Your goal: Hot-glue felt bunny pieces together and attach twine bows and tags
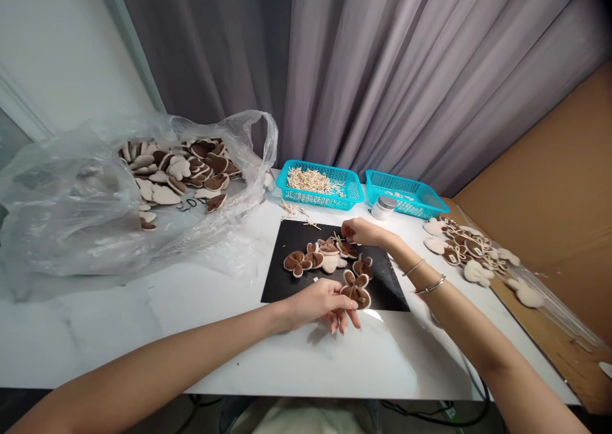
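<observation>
The left hand (313, 303) has its grip clamped on a brown plush piece (354, 291) at the near edge of the black mat (287, 287). By the mat's far edge, the right hand (362, 231) curls beside a cream strip (338, 237); I cannot tell whether its grip holds anything. A teal basket (318, 198) stands near the counter's (229, 351) far edge.

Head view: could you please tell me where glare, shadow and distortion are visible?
Head view: glare on the white table just below the black mat; a soft shadow beneath the left hand; forearms seemingly stretched toward the lower corners; top right corner dark.
</observation>
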The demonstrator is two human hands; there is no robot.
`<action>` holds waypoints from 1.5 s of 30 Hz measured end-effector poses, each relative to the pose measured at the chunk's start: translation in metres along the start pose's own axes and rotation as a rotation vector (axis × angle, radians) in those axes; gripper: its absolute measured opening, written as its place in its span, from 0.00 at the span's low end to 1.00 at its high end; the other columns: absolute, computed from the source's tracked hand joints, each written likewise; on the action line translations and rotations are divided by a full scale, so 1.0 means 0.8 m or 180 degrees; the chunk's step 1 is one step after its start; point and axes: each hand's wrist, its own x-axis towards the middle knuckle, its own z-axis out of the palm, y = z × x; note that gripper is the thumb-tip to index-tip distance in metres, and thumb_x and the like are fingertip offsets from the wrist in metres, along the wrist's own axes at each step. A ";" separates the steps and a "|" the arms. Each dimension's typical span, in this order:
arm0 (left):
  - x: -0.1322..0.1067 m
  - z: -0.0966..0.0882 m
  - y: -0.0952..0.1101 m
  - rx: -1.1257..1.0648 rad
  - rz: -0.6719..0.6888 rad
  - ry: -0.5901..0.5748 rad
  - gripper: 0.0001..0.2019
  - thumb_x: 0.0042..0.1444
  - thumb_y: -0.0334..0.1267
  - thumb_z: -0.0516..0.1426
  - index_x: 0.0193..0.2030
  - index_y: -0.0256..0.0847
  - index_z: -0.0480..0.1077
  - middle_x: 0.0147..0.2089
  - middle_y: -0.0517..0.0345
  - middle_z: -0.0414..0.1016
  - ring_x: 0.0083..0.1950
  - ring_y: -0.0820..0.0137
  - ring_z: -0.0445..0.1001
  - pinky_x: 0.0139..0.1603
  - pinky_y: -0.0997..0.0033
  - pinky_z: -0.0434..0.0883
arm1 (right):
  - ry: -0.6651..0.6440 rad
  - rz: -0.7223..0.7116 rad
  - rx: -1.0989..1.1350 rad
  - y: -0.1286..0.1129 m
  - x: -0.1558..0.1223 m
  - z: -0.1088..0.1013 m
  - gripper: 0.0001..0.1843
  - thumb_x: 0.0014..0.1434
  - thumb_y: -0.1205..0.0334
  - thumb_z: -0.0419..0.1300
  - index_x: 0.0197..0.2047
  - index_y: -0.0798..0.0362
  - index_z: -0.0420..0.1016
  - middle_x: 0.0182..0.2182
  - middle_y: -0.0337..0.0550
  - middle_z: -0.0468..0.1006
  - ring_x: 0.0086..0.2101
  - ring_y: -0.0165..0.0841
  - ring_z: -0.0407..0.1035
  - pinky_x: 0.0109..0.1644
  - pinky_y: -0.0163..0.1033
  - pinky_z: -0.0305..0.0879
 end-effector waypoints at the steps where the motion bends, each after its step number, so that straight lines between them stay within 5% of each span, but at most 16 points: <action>1: 0.000 0.000 0.000 0.0001 0.0001 -0.0001 0.09 0.50 0.38 0.58 0.34 0.33 0.67 0.30 0.52 0.77 0.19 0.78 0.68 0.19 0.79 0.62 | 0.0022 0.0012 0.0051 0.001 0.000 0.001 0.13 0.43 0.79 0.57 0.33 0.58 0.75 0.27 0.42 0.75 0.27 0.29 0.66 0.28 0.31 0.58; 7: 0.002 -0.003 -0.003 -0.0134 0.0017 -0.0063 0.08 0.50 0.37 0.58 0.34 0.34 0.67 0.31 0.52 0.77 0.20 0.78 0.69 0.20 0.80 0.63 | 0.0396 0.0032 0.0448 0.000 -0.023 -0.013 0.10 0.45 0.76 0.58 0.33 0.60 0.76 0.33 0.45 0.76 0.28 0.28 0.69 0.32 0.32 0.64; 13: 0.005 -0.006 -0.007 -0.0171 0.0080 -0.0116 0.09 0.51 0.39 0.58 0.33 0.34 0.66 0.32 0.50 0.78 0.22 0.78 0.70 0.20 0.81 0.64 | 0.1170 0.0010 0.0965 -0.020 -0.099 -0.022 0.08 0.53 0.62 0.60 0.30 0.56 0.78 0.41 0.48 0.74 0.34 0.31 0.70 0.39 0.36 0.67; 18: 0.007 -0.004 -0.005 -0.0105 0.0058 -0.0086 0.09 0.51 0.39 0.58 0.34 0.33 0.66 0.32 0.51 0.78 0.20 0.78 0.69 0.20 0.79 0.63 | 0.1665 0.0783 0.2585 -0.061 -0.191 0.009 0.12 0.52 0.55 0.63 0.35 0.55 0.80 0.17 0.39 0.71 0.16 0.26 0.61 0.17 0.32 0.58; 22: 0.007 -0.004 -0.002 -0.0115 0.0016 -0.0035 0.10 0.52 0.39 0.58 0.36 0.33 0.67 0.32 0.52 0.77 0.22 0.78 0.69 0.21 0.79 0.63 | 0.1929 0.0899 0.3736 -0.091 -0.238 0.046 0.10 0.51 0.57 0.65 0.35 0.54 0.79 0.31 0.49 0.80 0.25 0.36 0.75 0.16 0.32 0.63; 31: 0.008 -0.001 0.002 -0.0077 0.0071 0.0094 0.11 0.54 0.39 0.57 0.39 0.32 0.66 0.33 0.52 0.76 0.23 0.78 0.69 0.20 0.80 0.63 | 0.2003 0.0829 0.4626 -0.112 -0.238 0.082 0.09 0.52 0.63 0.65 0.39 0.51 0.75 0.29 0.44 0.80 0.31 0.36 0.76 0.26 0.34 0.72; 39: 0.009 -0.001 0.001 0.0006 0.0064 0.0147 0.10 0.55 0.39 0.56 0.37 0.32 0.66 0.34 0.49 0.77 0.22 0.78 0.70 0.19 0.80 0.63 | 0.2053 0.0816 0.4308 -0.106 -0.234 0.088 0.06 0.53 0.62 0.64 0.36 0.52 0.77 0.28 0.42 0.79 0.25 0.28 0.71 0.27 0.32 0.71; 45: 0.009 0.003 0.002 0.0226 0.0118 0.0120 0.12 0.55 0.39 0.56 0.41 0.32 0.66 0.33 0.51 0.76 0.23 0.76 0.71 0.20 0.79 0.64 | 0.2082 0.0833 0.3900 -0.115 -0.230 0.084 0.05 0.52 0.61 0.65 0.33 0.51 0.76 0.24 0.40 0.79 0.25 0.31 0.74 0.31 0.35 0.74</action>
